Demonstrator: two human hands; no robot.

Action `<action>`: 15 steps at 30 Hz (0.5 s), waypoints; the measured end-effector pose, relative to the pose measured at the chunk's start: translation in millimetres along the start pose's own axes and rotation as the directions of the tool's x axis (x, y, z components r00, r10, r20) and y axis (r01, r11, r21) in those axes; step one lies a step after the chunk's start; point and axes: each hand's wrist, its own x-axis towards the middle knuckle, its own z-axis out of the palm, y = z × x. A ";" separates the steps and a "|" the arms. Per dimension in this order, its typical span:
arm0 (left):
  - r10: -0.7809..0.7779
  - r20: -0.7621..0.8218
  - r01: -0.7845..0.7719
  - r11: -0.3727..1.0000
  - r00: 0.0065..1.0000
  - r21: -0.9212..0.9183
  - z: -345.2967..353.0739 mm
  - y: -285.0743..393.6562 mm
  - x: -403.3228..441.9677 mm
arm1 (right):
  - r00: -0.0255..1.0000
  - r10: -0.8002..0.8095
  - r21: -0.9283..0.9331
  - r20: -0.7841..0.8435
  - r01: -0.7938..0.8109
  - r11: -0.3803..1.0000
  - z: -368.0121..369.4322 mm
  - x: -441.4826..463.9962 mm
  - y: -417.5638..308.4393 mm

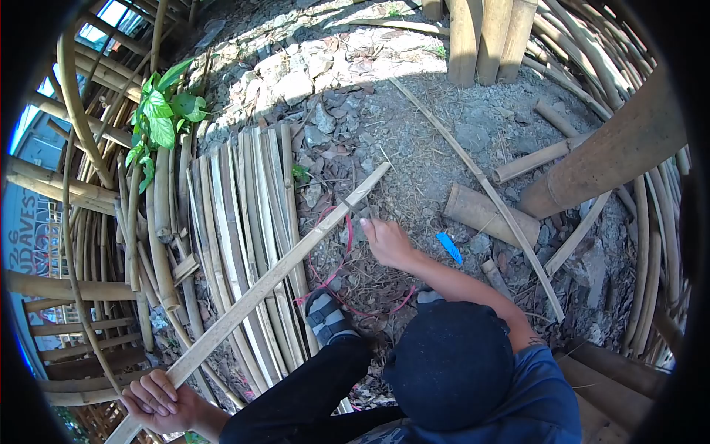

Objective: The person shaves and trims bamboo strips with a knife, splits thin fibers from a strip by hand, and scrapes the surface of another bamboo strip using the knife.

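We've got a long, flat, pale split-bamboo strip slanting over a row of straight, dry bamboo slats. Lower left of the row, the left hand curls round the strip; right of the row, the right hand clenches a narrow dark blade against it.

Hard sunlight fell on the rubble near the top, bleaching it almost white before a sharp shadow edge. Below, the shaded ground was softly lit, leaving the bamboo strip, left hand and right hand legible. Sun brightened the green leaves. The dark cap lost most detail. Glare burned through gaps in the bamboo fence; wide-angle distortion bowed the bamboo poles at right, and black vignetting swallowed the corners.
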 end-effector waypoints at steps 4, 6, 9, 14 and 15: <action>-0.060 0.046 0.061 0.998 0.997 -0.015 -7.0 4.0 2.8 | 0.987 -0.143 0.112 0.078 0.134 0.985 3.4 -23.7 -44.9; -0.063 0.060 0.065 0.998 0.996 -0.021 -10.9 3.4 3.1 | 0.984 -0.164 0.067 0.074 0.159 0.985 4.9 -17.3 -40.0; -0.058 0.084 0.061 0.998 0.995 -0.032 -13.7 2.5 5.4 | 1.000 0.008 -0.047 -0.007 -0.008 0.999 0.1 16.8 19.2; -0.109 0.120 0.117 0.991 0.987 -0.059 -19.4 1.8 9.7 | 0.999 -0.007 -0.083 -0.038 0.004 0.997 3.8 21.6 31.4; -0.104 0.118 0.112 0.992 0.988 -0.062 -17.1 0.0 7.8 | 0.999 0.007 -0.118 -0.037 -0.011 0.993 0.9 22.9 30.1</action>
